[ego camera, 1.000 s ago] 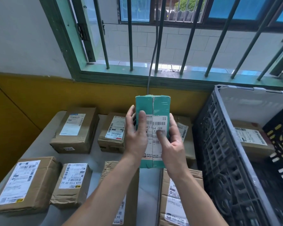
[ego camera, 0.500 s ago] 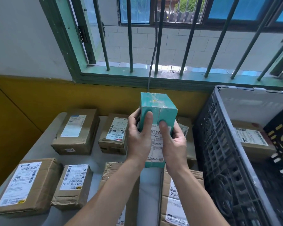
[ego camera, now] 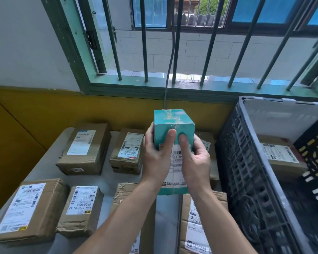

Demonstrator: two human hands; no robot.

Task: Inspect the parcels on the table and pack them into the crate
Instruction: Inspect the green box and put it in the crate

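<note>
Above the surface (ego camera: pixel 106 180), beside the crate (ego camera: pixel 246 162), the teal parcel (ego camera: pixel 173 120) has tipped its taped end toward the camera; the left hand (ego camera: pixel 156 158) and right hand (ego camera: pixel 196 162) grip it, thumbs higher now. Inspection likely continues, packing next.
</note>
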